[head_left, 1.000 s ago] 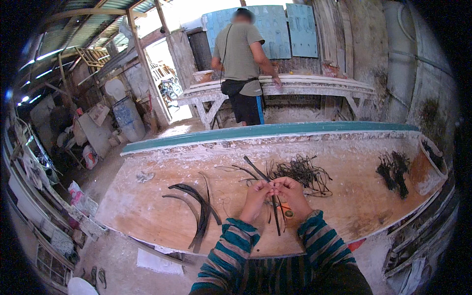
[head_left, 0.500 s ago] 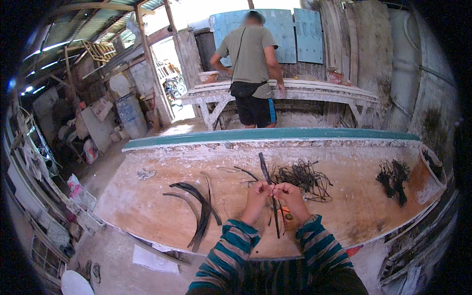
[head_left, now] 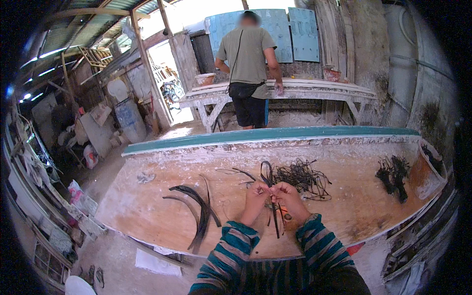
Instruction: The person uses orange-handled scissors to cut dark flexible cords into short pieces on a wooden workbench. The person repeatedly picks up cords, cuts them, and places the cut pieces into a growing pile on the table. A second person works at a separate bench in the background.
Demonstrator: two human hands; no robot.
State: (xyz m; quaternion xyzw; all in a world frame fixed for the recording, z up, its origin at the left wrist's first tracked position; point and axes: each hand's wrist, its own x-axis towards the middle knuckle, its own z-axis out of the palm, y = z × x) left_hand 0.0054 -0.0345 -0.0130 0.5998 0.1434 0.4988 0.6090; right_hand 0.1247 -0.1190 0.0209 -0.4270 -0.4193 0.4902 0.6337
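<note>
Just below the centre of the frame, the left hand (head_left: 254, 200) and the right hand (head_left: 289, 197) met fingertip to fingertip, both nearly closed in a pinch on a thin black strip (head_left: 276, 222). The strip bent into a narrow loop above the fingers, and its tail hung below them toward the lower middle of the frame. Under the right hand lay an orange object (head_left: 286, 215) (mostly hidden, so its kind could not be told). On the wooden table (head_left: 142, 209), left of the hands, curved black strips (head_left: 201, 214) lay in a loose sheaf; just above the right hand sprawled a tangle of black cords (head_left: 305, 179). At the right of the frame, knotted black bunches (head_left: 392, 179) lay beside a reddish-brown container (head_left: 427, 174) tipped on its side. At upper centre, another person (head_left: 248, 59) stood at a whitish bench (head_left: 314, 89), back turned.
</note>
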